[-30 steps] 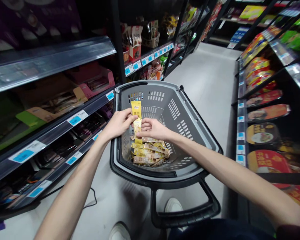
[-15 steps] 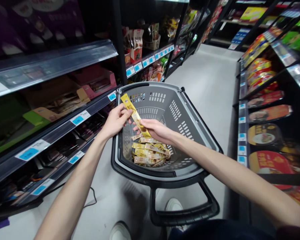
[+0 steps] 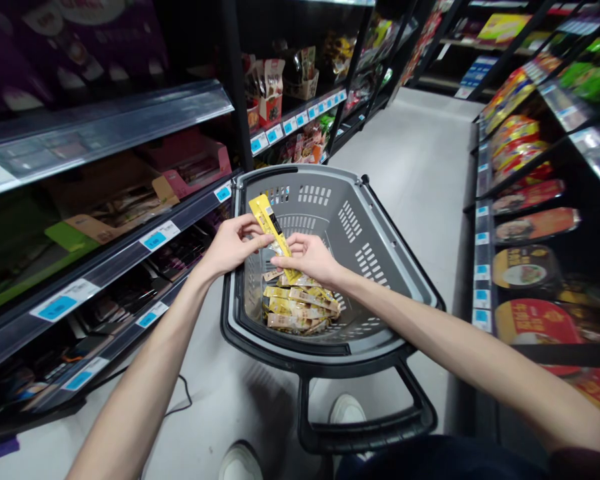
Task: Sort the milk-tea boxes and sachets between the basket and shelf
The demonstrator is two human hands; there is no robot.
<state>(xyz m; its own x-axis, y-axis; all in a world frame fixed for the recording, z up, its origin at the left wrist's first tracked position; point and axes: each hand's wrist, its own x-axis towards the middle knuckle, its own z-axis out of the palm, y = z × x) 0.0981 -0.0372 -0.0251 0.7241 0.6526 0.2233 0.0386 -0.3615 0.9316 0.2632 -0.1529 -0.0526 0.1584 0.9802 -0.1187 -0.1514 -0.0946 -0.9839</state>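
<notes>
Both hands hold one long, narrow yellow snack packet [image 3: 271,225] above the grey shopping basket [image 3: 380,220]. My left hand [image 3: 236,244] pinches its left side with thumb and fingers. Lower down, my right hand [image 3: 311,259] grips the packet's near end, thumb in front. The packet slants, its far end tipped up and to the left, with a dark strip and small print facing me. Under the hands, several similar yellow packets [image 3: 300,308] lie in a pile at the near left of the basket's bottom.
A black basket handle [image 3: 370,437] sticks out toward me over my shoes [image 3: 241,461]. Shelves with boxed packets [image 3: 130,207] and price tags [image 3: 160,235] run along the left. Bagged and bowl-shaped foods [image 3: 527,270] line the right shelf. Pale aisle floor [image 3: 405,143] stretches ahead.
The packet has been turned so that a different face with a dark strip shows. Its upper end has shifted slightly right, and the right hand's thumb now lies across the packet.
</notes>
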